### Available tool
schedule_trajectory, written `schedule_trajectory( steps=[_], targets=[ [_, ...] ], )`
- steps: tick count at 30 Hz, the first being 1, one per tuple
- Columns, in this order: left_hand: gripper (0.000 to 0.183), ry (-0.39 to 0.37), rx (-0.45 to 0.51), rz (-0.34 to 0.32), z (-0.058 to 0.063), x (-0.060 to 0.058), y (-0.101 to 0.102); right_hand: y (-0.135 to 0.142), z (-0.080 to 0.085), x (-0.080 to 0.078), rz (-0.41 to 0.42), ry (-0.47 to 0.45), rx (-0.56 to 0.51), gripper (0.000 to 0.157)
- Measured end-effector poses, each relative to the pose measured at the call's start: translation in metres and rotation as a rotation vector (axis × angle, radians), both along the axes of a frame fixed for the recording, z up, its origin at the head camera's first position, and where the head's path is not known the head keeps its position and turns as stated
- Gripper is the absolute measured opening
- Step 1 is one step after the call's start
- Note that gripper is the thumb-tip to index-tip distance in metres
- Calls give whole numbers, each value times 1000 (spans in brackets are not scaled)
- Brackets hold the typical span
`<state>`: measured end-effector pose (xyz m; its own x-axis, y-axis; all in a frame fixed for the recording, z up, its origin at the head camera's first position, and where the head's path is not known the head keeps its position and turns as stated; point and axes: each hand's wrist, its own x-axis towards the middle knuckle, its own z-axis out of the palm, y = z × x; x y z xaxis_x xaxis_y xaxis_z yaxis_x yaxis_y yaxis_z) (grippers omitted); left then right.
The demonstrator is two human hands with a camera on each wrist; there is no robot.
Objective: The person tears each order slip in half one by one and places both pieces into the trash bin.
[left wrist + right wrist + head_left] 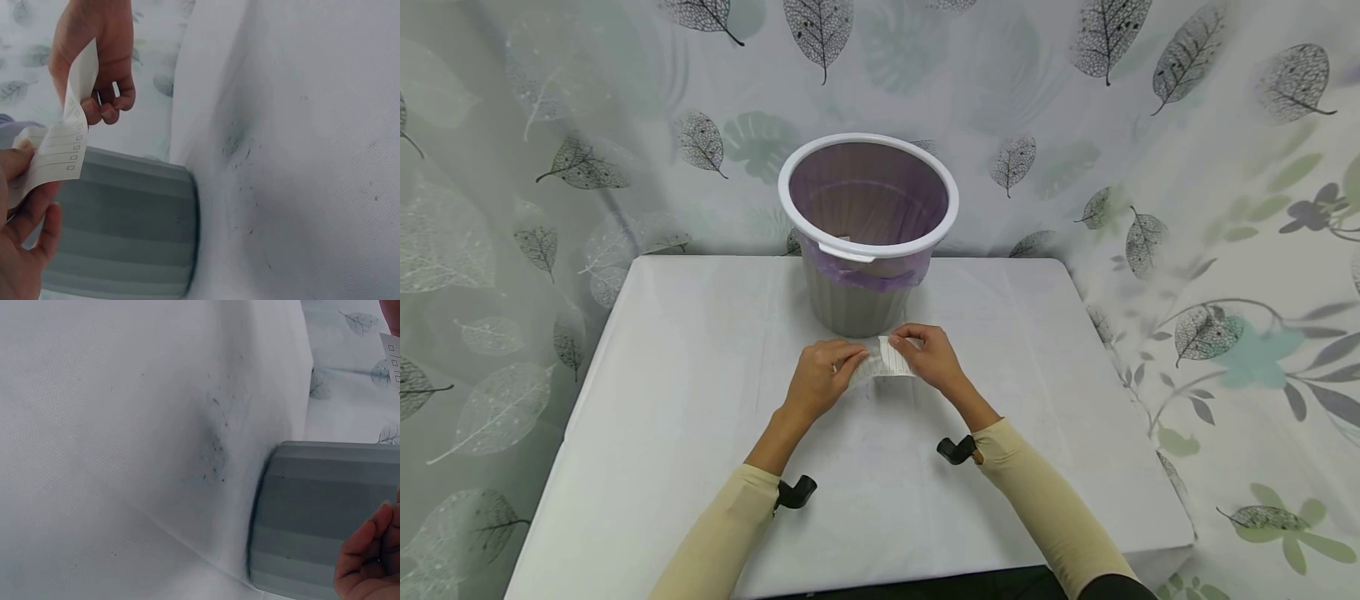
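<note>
A small sheet of lined white paper (895, 358), printed with a row of little boxes along one edge, is held up between both hands. My left hand (822, 377) pinches its left part between thumb and fingers. At the other side my right hand (931, 357) pinches the paper near its upper edge. In the left wrist view the paper (59, 150) looks bent, with one end standing up by the right hand (94, 56). Only a corner of the paper (392, 359) shows in the right wrist view.
Just beyond the hands a grey bin (857, 304) with a white rim and a purple liner stands on the table. White cloth covers the table (700, 375); small dark specks (240, 162) mark it. A leaf-patterned curtain (895, 67) hangs behind.
</note>
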<state>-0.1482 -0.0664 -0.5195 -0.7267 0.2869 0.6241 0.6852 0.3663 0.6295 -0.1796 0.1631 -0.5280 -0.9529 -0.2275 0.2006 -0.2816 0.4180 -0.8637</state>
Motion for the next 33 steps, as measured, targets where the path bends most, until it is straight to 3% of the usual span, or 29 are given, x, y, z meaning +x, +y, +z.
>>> schedule_trajectory(
  steps=[18,33],
  targets=[
    [11,32,14,-14,1,-1,1,6,0,-2,-24,-12,25,13],
    [9,1,16,-22,0,-1,3,9,-5,-5,-40,-20,32,13]
  ],
)
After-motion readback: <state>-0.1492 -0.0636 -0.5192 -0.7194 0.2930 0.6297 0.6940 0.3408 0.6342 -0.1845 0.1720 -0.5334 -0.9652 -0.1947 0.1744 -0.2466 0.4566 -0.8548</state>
